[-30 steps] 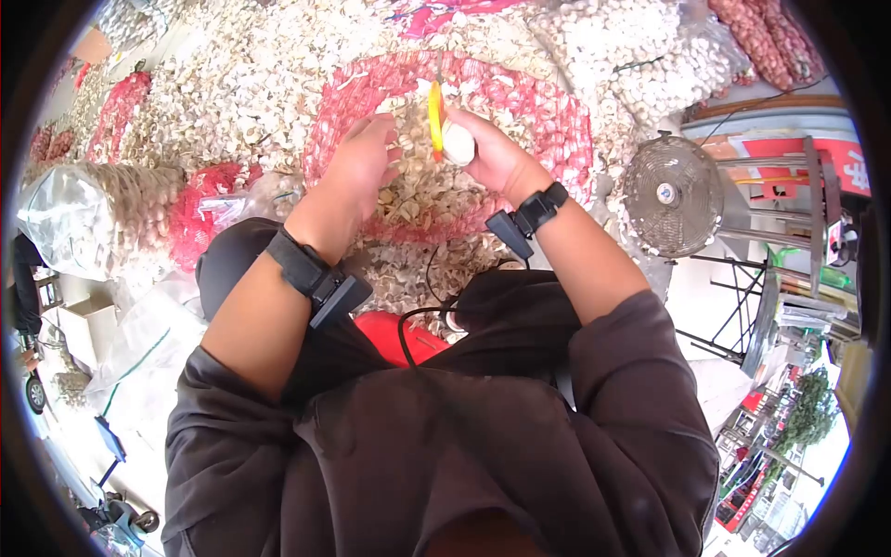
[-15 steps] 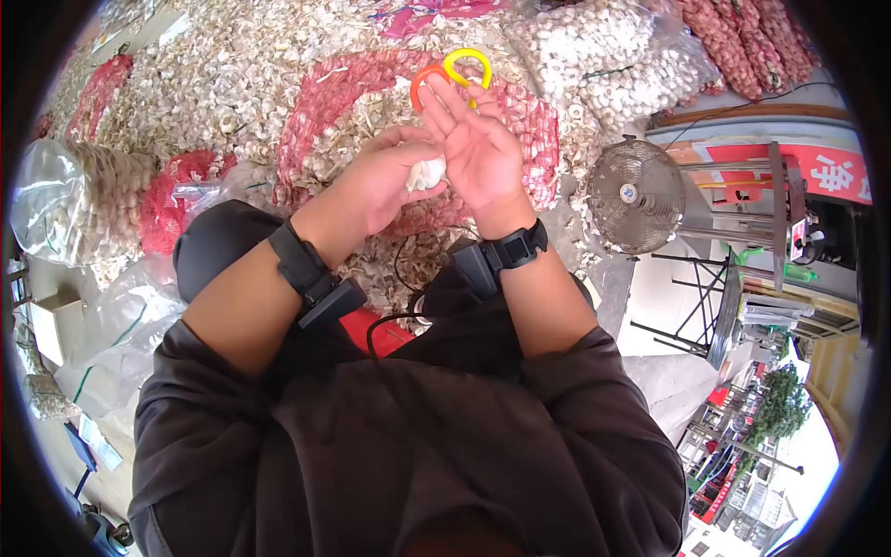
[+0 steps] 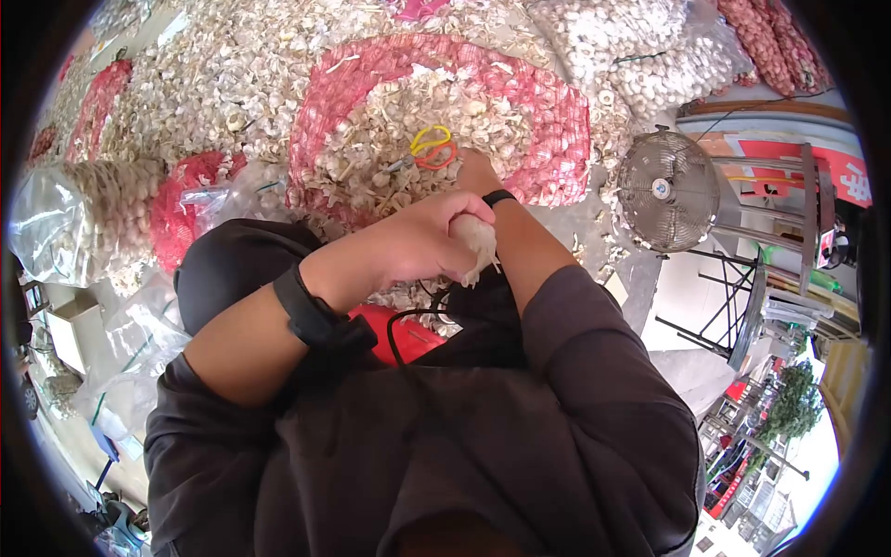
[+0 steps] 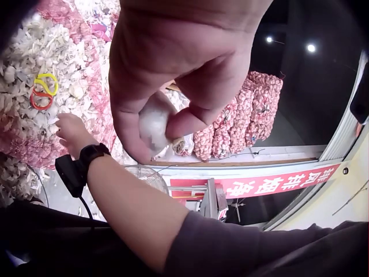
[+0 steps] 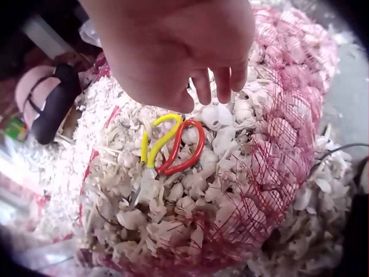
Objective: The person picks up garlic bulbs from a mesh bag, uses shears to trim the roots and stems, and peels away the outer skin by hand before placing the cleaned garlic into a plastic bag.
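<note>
My left hand (image 3: 408, 249) grips a white garlic bulb (image 3: 482, 243), with thumb and fingers curled round it, as the left wrist view also shows. In the head view it passes in front of my right wrist. My right hand (image 5: 184, 57) reaches over an opened red mesh sack (image 5: 282, 138) of garlic, fingers pointing down and loosely bent, with nothing seen in them. Just beside those fingertips lie scissors with one yellow handle (image 5: 163, 140) and one red-orange handle (image 5: 174, 167), on top of the garlic (image 5: 196, 179); their blades are partly buried.
Loose garlic and skins (image 3: 241, 84) cover the floor beyond. A fan (image 3: 666, 190) stands to the right, near a folding metal frame (image 3: 719, 297). Full net bags (image 3: 770, 46) are piled at the far right. A clear plastic bag of garlic (image 3: 93, 223) lies on the left.
The scissors have left my right hand and lie on the garlic. My left hand has come nearer my body and rightward with the garlic bulb, while my right hand has gone down to the sack.
</note>
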Motion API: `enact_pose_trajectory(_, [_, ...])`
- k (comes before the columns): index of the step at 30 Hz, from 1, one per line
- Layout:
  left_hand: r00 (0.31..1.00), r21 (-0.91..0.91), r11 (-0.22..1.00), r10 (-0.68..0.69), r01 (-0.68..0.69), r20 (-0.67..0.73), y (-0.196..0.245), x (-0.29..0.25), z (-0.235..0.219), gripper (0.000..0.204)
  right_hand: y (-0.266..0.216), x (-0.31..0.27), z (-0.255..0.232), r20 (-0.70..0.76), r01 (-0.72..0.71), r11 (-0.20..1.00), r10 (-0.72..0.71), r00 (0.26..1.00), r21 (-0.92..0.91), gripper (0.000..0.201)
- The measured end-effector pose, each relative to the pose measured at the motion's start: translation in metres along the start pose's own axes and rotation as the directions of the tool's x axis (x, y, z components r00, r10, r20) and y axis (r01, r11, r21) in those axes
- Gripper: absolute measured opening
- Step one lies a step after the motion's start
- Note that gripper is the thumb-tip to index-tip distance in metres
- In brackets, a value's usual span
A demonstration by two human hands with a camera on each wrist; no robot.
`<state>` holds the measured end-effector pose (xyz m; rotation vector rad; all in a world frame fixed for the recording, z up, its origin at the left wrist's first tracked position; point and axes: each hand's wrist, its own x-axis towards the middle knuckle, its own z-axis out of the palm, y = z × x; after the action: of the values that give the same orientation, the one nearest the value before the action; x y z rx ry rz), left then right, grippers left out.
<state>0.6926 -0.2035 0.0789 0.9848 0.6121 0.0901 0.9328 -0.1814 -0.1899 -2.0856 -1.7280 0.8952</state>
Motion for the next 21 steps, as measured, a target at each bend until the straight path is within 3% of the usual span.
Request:
enact_pose_trajectory(2, [0.995, 0.107, 0.993, 0.034, -0.044, 0.093, -0.001, 0.001, 0.001, 0.047, -0.002, 0.017, 0.017, 0.008, 0.151, 0.969, -0.153, 0.988, -0.195, 0.042])
enact_pose_trajectory(4, [0.992, 0.118, 0.993, -0.009, -0.006, 0.127, 0.004, -0.001, 0.001, 0.043, -0.005, 0.031, 0.033, 0.012, 0.325, 0.854, -0.351, 0.936, -0.406, 0.045])
enact_pose_trajectory(6, [0.987, 0.199, 0.98, -0.004, -0.029, 0.162, 0.006, -0.001, -0.001, 0.043, -0.007, 0.045, 0.045, 0.039, 0.279, 0.85, -0.293, 0.955, -0.447, 0.038])
enact_pose_trajectory(8, [0.99, 0.092, 0.994, 0.044, -0.057, 0.132, -0.003, 0.0, -0.001, 0.035, -0.018, 0.057, 0.048, 0.062, 0.184, 0.855, -0.177, 0.982, -0.484, 0.032])
enact_pose_trajectory(9, [0.991, 0.027, 0.997, 0.062, -0.066, 0.12, -0.006, 0.0, -0.002, 0.033, -0.021, 0.059, 0.046, 0.098, 0.225, 0.778, -0.207, 0.973, -0.586, 0.024])
enact_pose_trajectory(12, [0.982, -0.112, 0.979, 0.177, -0.17, 0.059, -0.004, 0.001, -0.008, 0.027, -0.027, 0.059, 0.033, 0.168, 0.3, 0.755, -0.249, 0.954, -0.584, 0.026])
enact_pose_trajectory(13, [0.973, -0.147, 0.964, 0.228, -0.22, 0.037, -0.001, 0.002, -0.011, 0.025, -0.025, 0.062, 0.032, 0.206, 0.274, 0.782, -0.189, 0.96, -0.561, 0.026])
enact_pose_trajectory(16, [0.97, -0.325, 0.914, 0.228, -0.242, -0.081, 0.009, 0.007, -0.02, 0.024, -0.021, 0.058, 0.015, 0.206, 0.302, 0.775, -0.223, 0.953, -0.555, 0.034])
enact_pose_trajectory(19, [0.932, -0.343, 0.874, 0.273, -0.344, -0.24, 0.021, 0.007, -0.028, 0.023, -0.061, 0.022, -0.062, 0.315, 0.269, 0.923, -0.178, 0.932, -0.274, 0.052])
enact_pose_trajectory(20, [0.916, -0.36, 0.849, 0.307, -0.386, -0.259, 0.023, 0.008, -0.035, 0.024, -0.065, 0.015, -0.072, 0.212, 0.213, 0.976, -0.198, 0.957, -0.047, 0.057])
enact_pose_trajectory(21, [0.916, -0.341, 0.862, 0.289, -0.375, -0.278, 0.027, 0.005, -0.042, 0.021, -0.066, 0.006, -0.092, 0.245, 0.155, 0.986, -0.136, 0.96, -0.063, 0.059])
